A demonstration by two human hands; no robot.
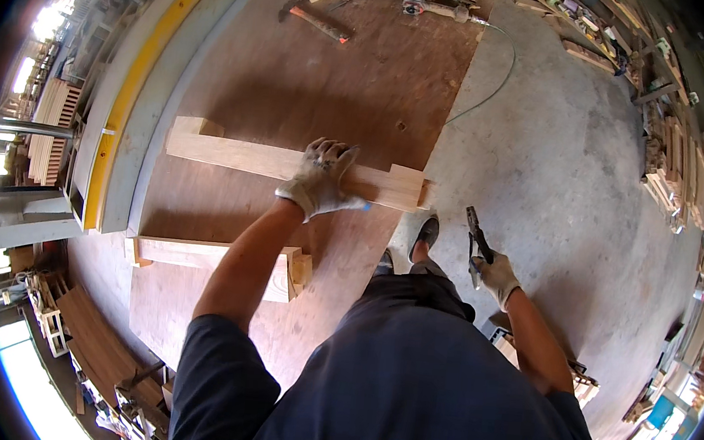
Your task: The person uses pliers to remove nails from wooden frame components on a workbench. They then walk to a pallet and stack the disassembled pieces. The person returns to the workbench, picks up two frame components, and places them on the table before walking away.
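Note:
My left hand (pixel 322 178), in a pale glove with a blue patch by the thumb, grips a light wooden beam (pixel 245 155) from above. Its fingers reach over the far edge and the thumb lies along the near side. Short blocks stand at both ends of this beam, which lies on a brown board (pixel 295 108). My right hand (pixel 496 278), gloved too, is closed around a slim black hand tool (pixel 475 230) over the concrete floor, apart from the beam. The tool's exact kind is unclear. A second wooden beam with end blocks (pixel 188 253) lies nearer, partly behind my left forearm.
Farther off on the board lie an orange-handled hammer (pixel 322 24) and a grey power tool (pixel 435 10) with a thin hose (pixel 509 67) trailing onto the concrete (pixel 556 153). A yellow-striped grey beam (pixel 136 79) runs along the left. Timber stacks (pixel 674 171) line the right.

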